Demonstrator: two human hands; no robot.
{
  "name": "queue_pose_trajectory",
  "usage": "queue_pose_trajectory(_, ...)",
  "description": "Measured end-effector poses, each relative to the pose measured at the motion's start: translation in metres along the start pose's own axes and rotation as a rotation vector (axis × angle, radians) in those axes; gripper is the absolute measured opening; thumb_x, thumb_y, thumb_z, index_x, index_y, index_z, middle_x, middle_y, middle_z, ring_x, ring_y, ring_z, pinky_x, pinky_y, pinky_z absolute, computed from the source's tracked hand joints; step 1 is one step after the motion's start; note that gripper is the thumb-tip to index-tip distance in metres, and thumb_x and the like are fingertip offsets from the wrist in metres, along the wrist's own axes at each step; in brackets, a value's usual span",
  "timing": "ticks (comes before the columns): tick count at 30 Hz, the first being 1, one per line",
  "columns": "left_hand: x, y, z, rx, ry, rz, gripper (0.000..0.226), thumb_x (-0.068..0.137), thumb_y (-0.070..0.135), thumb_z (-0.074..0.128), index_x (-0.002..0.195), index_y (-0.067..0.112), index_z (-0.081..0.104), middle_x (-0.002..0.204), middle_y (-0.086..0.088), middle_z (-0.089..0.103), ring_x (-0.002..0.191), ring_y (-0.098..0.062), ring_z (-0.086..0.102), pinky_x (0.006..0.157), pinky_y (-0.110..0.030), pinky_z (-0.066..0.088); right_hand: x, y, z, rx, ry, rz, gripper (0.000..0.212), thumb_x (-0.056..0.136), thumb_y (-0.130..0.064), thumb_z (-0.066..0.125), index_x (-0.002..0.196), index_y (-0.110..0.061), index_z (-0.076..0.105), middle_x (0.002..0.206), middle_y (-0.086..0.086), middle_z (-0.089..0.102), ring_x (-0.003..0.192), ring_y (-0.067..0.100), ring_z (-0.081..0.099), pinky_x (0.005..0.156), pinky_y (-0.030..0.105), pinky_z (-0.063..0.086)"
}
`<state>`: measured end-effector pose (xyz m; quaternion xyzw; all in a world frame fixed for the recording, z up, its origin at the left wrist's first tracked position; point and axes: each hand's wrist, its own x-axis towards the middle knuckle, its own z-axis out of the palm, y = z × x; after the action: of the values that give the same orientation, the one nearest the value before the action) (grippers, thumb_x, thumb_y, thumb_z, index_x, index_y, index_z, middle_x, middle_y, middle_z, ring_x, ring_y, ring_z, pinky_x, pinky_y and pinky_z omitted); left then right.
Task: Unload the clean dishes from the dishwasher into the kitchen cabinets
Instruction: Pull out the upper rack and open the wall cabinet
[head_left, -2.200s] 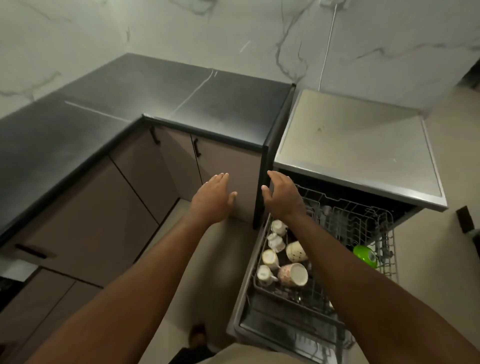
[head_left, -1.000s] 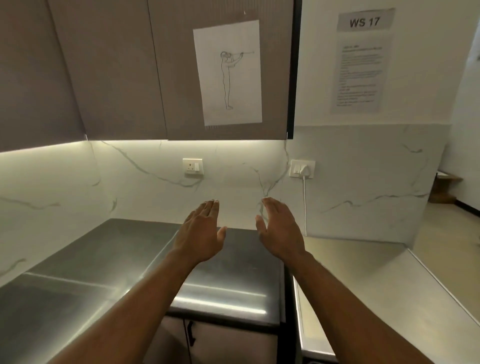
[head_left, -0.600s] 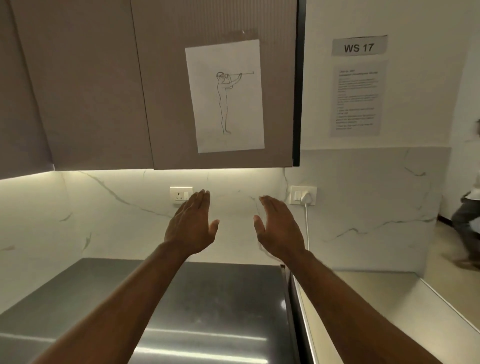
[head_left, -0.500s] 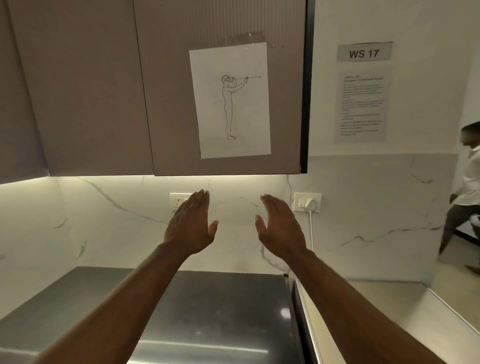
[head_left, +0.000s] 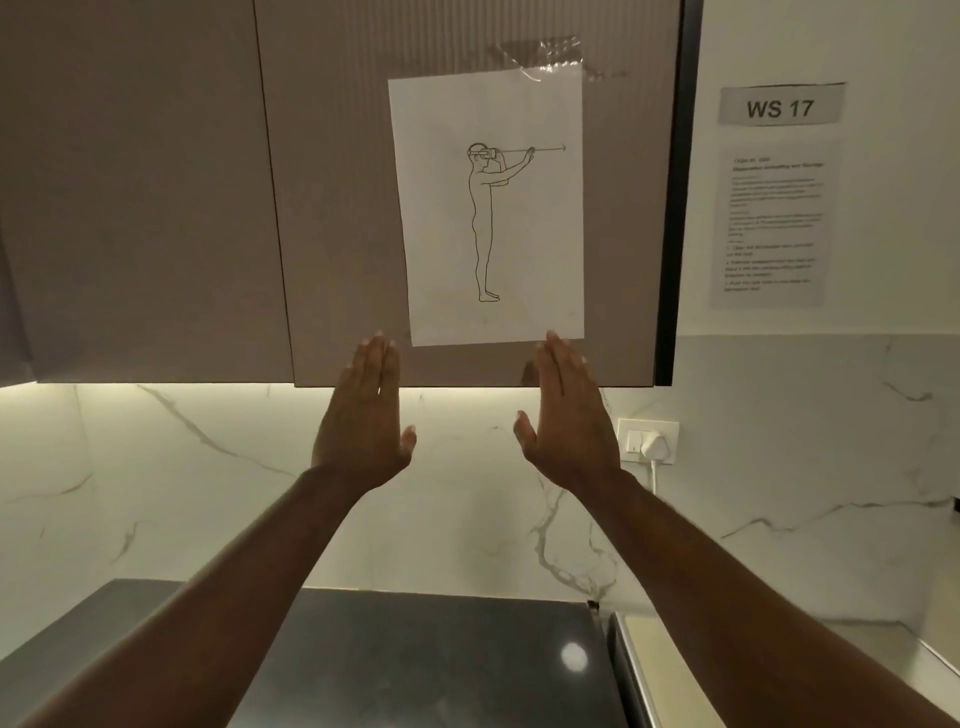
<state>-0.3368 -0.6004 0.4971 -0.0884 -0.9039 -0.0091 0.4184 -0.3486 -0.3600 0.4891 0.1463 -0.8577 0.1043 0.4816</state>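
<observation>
**Both hands raised flat and empty before the closed upper cabinet**

Nearest the camera, two bare forearms reach forward and up from the bottom corners of the view. Below them lies the dark countertop (head_left: 426, 654), with a paler steel surface (head_left: 779, 670) just beside it on the right.

The left hand (head_left: 363, 421) and right hand (head_left: 569, 421) stand side by side, apart from each other, palms turned inward, fingers straight and together, thumbs pointing toward the gap between them. Neither holds anything and neither touches a surface that I can make out. The pose looks deliberate rather than a reach: it matches the arms-out figure drawn on the paper sheet (head_left: 488, 208) taped to the cabinet door (head_left: 343, 182), so I judge this to be a hand-showing or alignment stance, not a grasp.

Behind the hands runs the marble backsplash (head_left: 208, 493), lit from under the cabinets, with a wall socket and plug (head_left: 648, 441) to the right of the right hand. The upper cabinet doors are shut; a second door (head_left: 130, 182) sits to the left. On the white wall further right hang a "WS 17" label (head_left: 779, 109) and a printed notice (head_left: 769, 223), its text too small to read.

The dishwasher and its dishes are out of view, so unloading appears not yet begun; the cabinet must be opened first
</observation>
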Motion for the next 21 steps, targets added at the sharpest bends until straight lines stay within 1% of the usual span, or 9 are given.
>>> queue_pose_trajectory(5, 0.035, -0.014, 0.011, 0.165, 0.04, 0.014, 0.118, 0.072, 0.039, 0.076, 0.154, -0.002, 0.003, 0.163, -0.019, -0.002, 0.151, -0.033, -0.001, 0.12, -0.044, 0.009, 0.028, 0.01, 0.018, -0.074, 0.013, -0.077, 0.096, 0.08, -0.034, 0.071, 0.153, -0.001, 0.019, 0.163, 0.016, 0.012, 0.151, 0.031, 0.007, 0.122, 0.043, 0.011)
queue_pose_trajectory(9, 0.052, -0.033, 0.026, 0.24, 0.076, 0.027, 0.124, 0.064, 0.031, 0.08, 0.154, -0.002, 0.001, 0.163, -0.02, -0.006, 0.151, -0.035, -0.003, 0.121, -0.047, 0.012, 0.048, 0.016, 0.035, -0.134, 0.049, -0.147, 0.103, 0.074, -0.021, 0.073, 0.154, 0.002, 0.012, 0.163, 0.019, 0.003, 0.151, 0.034, -0.001, 0.123, 0.045, 0.008)
queue_pose_trajectory(11, 0.055, -0.041, 0.032, 0.294, 0.146, 0.056, 0.112, 0.069, 0.015, 0.073, 0.154, -0.002, 0.002, 0.162, -0.021, -0.006, 0.15, -0.037, -0.004, 0.121, -0.049, 0.013, 0.051, 0.016, 0.041, -0.172, 0.1, -0.145, 0.095, 0.077, -0.007, 0.065, 0.154, 0.002, 0.01, 0.163, 0.019, 0.0, 0.151, 0.035, -0.003, 0.123, 0.047, 0.009)
queue_pose_trajectory(13, 0.06, -0.052, 0.04, 0.325, 0.256, 0.042, 0.092, 0.079, -0.004, 0.056, 0.154, -0.002, 0.003, 0.162, -0.023, -0.004, 0.15, -0.04, -0.003, 0.121, -0.051, 0.013, 0.053, 0.016, 0.051, -0.186, 0.172, -0.152, 0.074, 0.088, 0.006, 0.044, 0.154, 0.002, 0.011, 0.163, 0.02, 0.003, 0.151, 0.035, -0.001, 0.122, 0.048, 0.012)
queue_pose_trajectory(15, 0.063, -0.058, 0.04, 0.335, 0.326, 0.028, 0.081, 0.085, -0.014, 0.043, 0.154, -0.003, 0.003, 0.161, -0.026, -0.002, 0.149, -0.041, -0.003, 0.121, -0.051, 0.011, 0.051, 0.017, 0.052, -0.199, 0.21, -0.148, 0.057, 0.097, 0.008, 0.019, 0.154, 0.002, 0.013, 0.162, 0.021, 0.005, 0.151, 0.036, 0.002, 0.122, 0.049, 0.014)
queue_pose_trajectory(16, 0.065, -0.061, 0.042, 0.336, 0.339, 0.026, 0.08, 0.085, -0.017, 0.04, 0.154, -0.003, 0.003, 0.161, -0.027, -0.002, 0.149, -0.042, -0.003, 0.121, -0.052, 0.011, 0.051, 0.016, 0.055, -0.21, 0.219, -0.146, 0.054, 0.099, 0.008, 0.013, 0.153, 0.003, 0.013, 0.162, 0.021, 0.006, 0.151, 0.036, 0.003, 0.122, 0.05, 0.015)
queue_pose_trajectory(17, 0.064, -0.061, 0.042, 0.338, 0.343, 0.027, 0.081, 0.083, -0.018, 0.039, 0.154, -0.003, 0.003, 0.16, -0.027, -0.002, 0.149, -0.042, -0.003, 0.121, -0.052, 0.011, 0.051, 0.017, 0.056, -0.217, 0.224, -0.147, 0.053, 0.101, 0.007, 0.013, 0.153, 0.003, 0.013, 0.162, 0.022, 0.006, 0.151, 0.037, 0.003, 0.121, 0.05, 0.015)
queue_pose_trajectory(20, 0.065, -0.059, 0.044, 0.329, 0.362, 0.03, 0.083, 0.081, -0.019, 0.04, 0.154, -0.003, 0.003, 0.16, -0.028, 0.0, 0.149, -0.043, -0.001, 0.121, -0.053, 0.013, 0.053, 0.016, 0.06, -0.222, 0.268, -0.142, 0.054, 0.101, 0.009, 0.026, 0.153, 0.004, 0.013, 0.162, 0.023, 0.006, 0.15, 0.038, 0.004, 0.121, 0.051, 0.015)
queue_pose_trajectory(21, 0.065, -0.059, 0.043, 0.309, 0.362, 0.03, 0.085, 0.08, -0.02, 0.041, 0.154, -0.003, 0.003, 0.16, -0.028, 0.0, 0.149, -0.043, -0.001, 0.121, -0.053, 0.013, 0.053, 0.015, 0.06, -0.215, 0.264, -0.136, 0.055, 0.1, 0.01, 0.027, 0.153, 0.004, 0.013, 0.162, 0.023, 0.006, 0.15, 0.038, 0.004, 0.121, 0.051, 0.015)
